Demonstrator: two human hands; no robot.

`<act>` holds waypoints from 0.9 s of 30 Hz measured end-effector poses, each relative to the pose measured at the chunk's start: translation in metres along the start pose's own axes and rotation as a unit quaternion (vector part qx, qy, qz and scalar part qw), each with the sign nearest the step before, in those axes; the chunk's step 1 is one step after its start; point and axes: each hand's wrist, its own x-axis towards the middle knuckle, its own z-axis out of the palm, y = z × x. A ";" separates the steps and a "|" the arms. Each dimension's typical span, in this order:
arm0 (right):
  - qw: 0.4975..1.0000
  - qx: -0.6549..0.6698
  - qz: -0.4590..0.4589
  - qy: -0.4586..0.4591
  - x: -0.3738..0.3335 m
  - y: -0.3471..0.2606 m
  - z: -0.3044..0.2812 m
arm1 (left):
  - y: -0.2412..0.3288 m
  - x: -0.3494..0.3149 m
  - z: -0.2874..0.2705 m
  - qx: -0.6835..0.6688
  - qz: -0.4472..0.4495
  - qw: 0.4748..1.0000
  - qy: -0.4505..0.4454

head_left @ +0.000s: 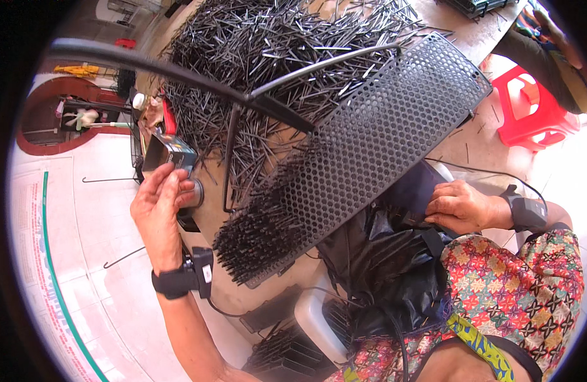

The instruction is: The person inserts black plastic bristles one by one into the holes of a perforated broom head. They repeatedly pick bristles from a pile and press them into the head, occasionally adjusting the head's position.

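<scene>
A long black tray with rows of round holes (382, 134) slants across the middle on a metal frame (242, 95). Thin black sticks (255, 239) stand packed upright in its near left end. My left hand (160, 200) is left of that end, thumb and fingertips pinched together; anything between them is too small to make out. Right by these fingers are a small open carton (172, 153) and a round tin (195, 193). My right hand (459, 207) lies below the tray with curled fingers, against a dark blue flat piece (413, 186); what they grip is hidden.
A big heap of loose black sticks (242, 51) covers the far part of the table (475, 137). A red plastic stool (529, 111) stands at the right, near another person's arm (541, 63). More black trays (287, 363) lie low beside a white chair arm (315, 318).
</scene>
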 end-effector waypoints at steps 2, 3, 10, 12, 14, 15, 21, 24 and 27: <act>0.999 0.019 0.007 0.035 -0.003 -0.001 0.000 | 0.000 0.024 0.000 0.058 -0.001 0.998 -0.020; 0.999 0.024 0.017 0.032 -0.003 -0.001 0.000 | 0.000 0.036 -0.001 0.073 -0.003 0.996 -0.040; 0.996 0.051 0.013 0.074 -0.002 -0.007 0.001 | 0.004 0.101 0.001 0.222 0.001 0.971 -0.093; 0.994 0.066 0.029 0.081 -0.002 -0.009 0.001 | 0.002 0.119 0.009 0.213 -0.029 0.967 -0.138; 0.992 0.085 0.055 0.078 -0.003 -0.011 -0.001 | -0.004 0.134 0.019 0.242 -0.065 0.956 -0.149; 0.990 0.099 0.061 0.079 -0.003 -0.013 -0.001 | -0.005 0.138 0.020 0.255 -0.063 0.949 -0.174; 0.980 0.159 0.078 0.087 -0.002 -0.027 -0.006 | -0.033 0.170 0.049 0.338 -0.073 0.895 -0.283; 0.974 0.175 0.116 0.083 -0.003 -0.033 -0.008 | -0.053 0.175 0.064 0.405 -0.086 0.856 -0.311; 0.966 0.193 0.148 0.083 -0.003 -0.036 -0.010 | -0.070 0.175 0.079 0.481 -0.022 0.823 -0.301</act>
